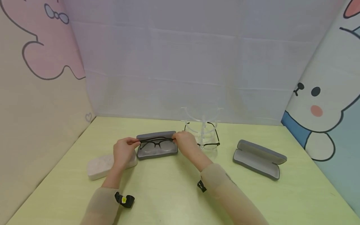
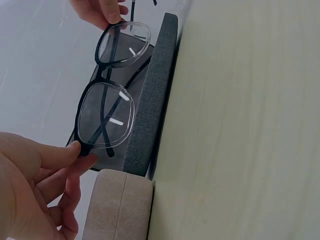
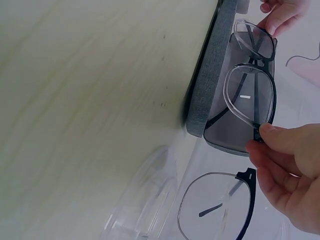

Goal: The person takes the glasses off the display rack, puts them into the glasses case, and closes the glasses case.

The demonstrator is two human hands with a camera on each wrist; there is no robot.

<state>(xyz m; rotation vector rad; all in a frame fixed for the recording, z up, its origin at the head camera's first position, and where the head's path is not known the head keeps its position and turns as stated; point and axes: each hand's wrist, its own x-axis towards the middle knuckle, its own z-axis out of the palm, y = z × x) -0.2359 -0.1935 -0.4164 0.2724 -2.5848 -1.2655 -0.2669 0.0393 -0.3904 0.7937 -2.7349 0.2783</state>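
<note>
My left hand (image 1: 123, 151) pinches one end of a pair of black-topped eyeglasses (image 2: 101, 67) between thumb and fingers. The other end is pinched by my right hand (image 1: 185, 143). The glasses have clear lower rims, and their temples are folded, crossing behind the lenses. They overlap the inside of an open grey glasses case (image 2: 156, 90), whose raised lid (image 1: 156, 135) stands at the back. Close beside my left hand lies a closed beige glasses case (image 1: 99, 167), partly hidden by that hand in the head view.
Just right of my right hand, a clear display stand (image 1: 203, 128) carries another pair of black-topped glasses (image 3: 252, 186). A second grey glasses case (image 1: 258, 164) lies open further right on the pale yellow table (image 1: 168, 193). Printed cloth walls (image 1: 191, 68) border the table.
</note>
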